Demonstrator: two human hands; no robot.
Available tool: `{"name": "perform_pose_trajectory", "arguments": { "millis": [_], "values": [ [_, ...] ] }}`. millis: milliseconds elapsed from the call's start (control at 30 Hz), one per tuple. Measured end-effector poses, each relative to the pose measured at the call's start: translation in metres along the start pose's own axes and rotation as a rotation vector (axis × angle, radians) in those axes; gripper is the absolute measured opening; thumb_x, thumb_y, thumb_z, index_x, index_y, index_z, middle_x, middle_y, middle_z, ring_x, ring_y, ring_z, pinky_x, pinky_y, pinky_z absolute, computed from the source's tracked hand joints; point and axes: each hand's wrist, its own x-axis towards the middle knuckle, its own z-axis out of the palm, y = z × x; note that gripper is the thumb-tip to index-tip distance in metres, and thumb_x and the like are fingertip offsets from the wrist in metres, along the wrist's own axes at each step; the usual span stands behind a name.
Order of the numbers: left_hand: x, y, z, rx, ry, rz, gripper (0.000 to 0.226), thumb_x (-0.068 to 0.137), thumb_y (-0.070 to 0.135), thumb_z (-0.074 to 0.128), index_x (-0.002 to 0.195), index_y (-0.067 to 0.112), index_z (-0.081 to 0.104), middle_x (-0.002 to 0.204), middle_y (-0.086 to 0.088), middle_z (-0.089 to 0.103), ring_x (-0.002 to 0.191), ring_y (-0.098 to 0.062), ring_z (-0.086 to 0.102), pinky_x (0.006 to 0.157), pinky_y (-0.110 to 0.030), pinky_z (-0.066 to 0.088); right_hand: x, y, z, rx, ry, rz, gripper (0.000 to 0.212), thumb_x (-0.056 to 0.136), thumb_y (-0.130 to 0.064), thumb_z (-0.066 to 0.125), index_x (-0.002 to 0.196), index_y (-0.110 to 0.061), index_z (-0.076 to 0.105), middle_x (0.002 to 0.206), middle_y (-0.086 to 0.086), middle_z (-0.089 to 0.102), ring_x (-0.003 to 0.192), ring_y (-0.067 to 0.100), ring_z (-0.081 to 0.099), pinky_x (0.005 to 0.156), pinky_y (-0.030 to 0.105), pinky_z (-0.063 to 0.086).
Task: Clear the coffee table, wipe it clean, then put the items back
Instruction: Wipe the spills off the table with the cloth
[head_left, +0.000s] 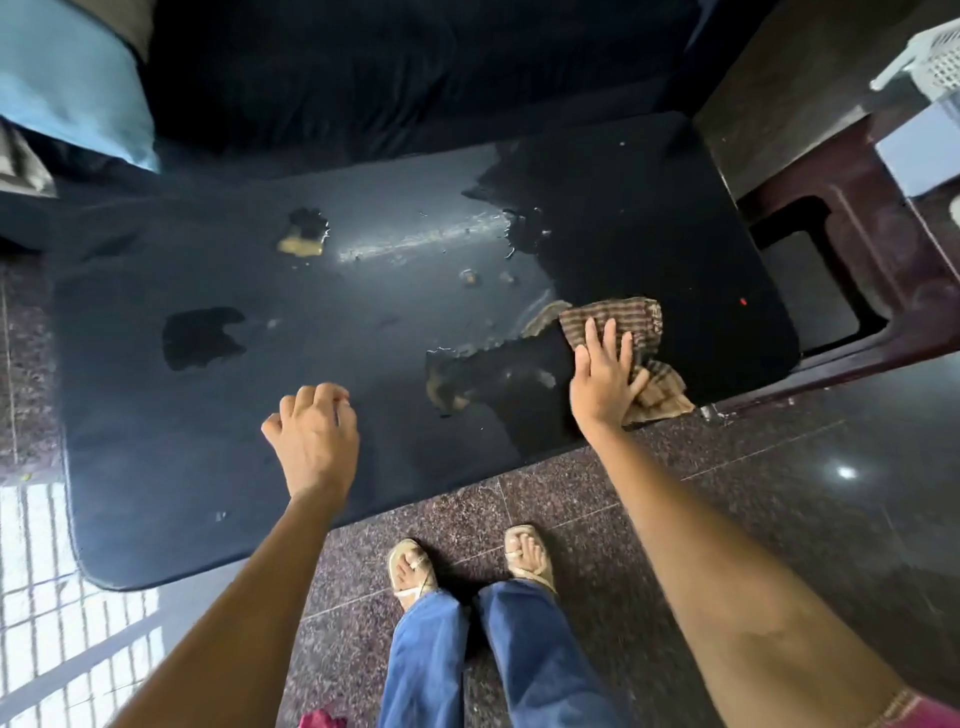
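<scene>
The coffee table (156, 441) has a dark, glossy, smooth top with wet patches. The cloth (631, 325) is woven, striped fabric. The floor (779, 493) is polished speckled stone. The stool (872, 218) looks like glossy maroon plastic.

You are standing in a home, in what looks like a living room. A low dark desk (218, 415) with rounded corners sits right against a sofa (395, 78) covered in dark fabric, and a light blue cushion (67, 78) lies at the sofa's left end. The floor (561, 499) is polished speckled stone tile, glossy enough to mirror a ceiling light and a barred window. A maroon plastic stool (857, 208) stands just beside the desk's right end, and a white plastic basket (930, 57) shows at the top right corner. You wear sandals (527, 556) and jeans (431, 660), everyday house clothes rather than work gear.
</scene>
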Motion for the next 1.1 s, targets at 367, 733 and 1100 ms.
{"name": "perform_pose_trajectory", "arguments": {
  "millis": [367, 733, 1100],
  "values": [
    [-0.004, -0.012, -0.003, 0.001, -0.007, -0.003, 0.022, 0.094, 0.014, 0.045, 0.103, 0.009, 0.065, 0.111, -0.012, 0.063, 0.107, -0.032, 0.049, 0.097, -0.041, 0.027, -0.078, -0.052, 0.036, -0.18, -0.178, -0.89, 0.043, 0.096, -0.033, 0.045, 0.139, -0.032, 0.042, 0.149, -0.009, 0.038, 0.141, 0.018, 0.029, 0.104, 0.058, 0.03],
    [-0.015, 0.004, 0.011, 0.002, -0.019, 0.002, 0.022, 0.095, 0.014, 0.044, 0.102, 0.009, 0.065, 0.109, -0.013, 0.063, 0.106, -0.032, 0.049, 0.095, -0.042, 0.027, -0.06, -0.054, 0.032, 0.06, 0.046, -0.051, 0.051, 0.097, -0.026, 0.041, 0.145, -0.034, 0.028, 0.157, -0.008, 0.018, 0.146, 0.02, 0.007, 0.111, 0.058, 0.007],
    [-0.021, 0.02, 0.012, -0.007, 0.021, 0.021, 0.021, 0.094, 0.012, 0.046, 0.1, 0.008, 0.065, 0.108, -0.013, 0.064, 0.104, -0.033, 0.05, 0.096, -0.042, 0.028, -0.005, 0.029, -0.005, -0.163, -0.04, -0.551, 0.043, 0.097, -0.028, 0.041, 0.14, -0.032, 0.04, 0.151, -0.007, 0.034, 0.142, 0.018, 0.024, 0.105, 0.06, 0.023]
  ]
}}
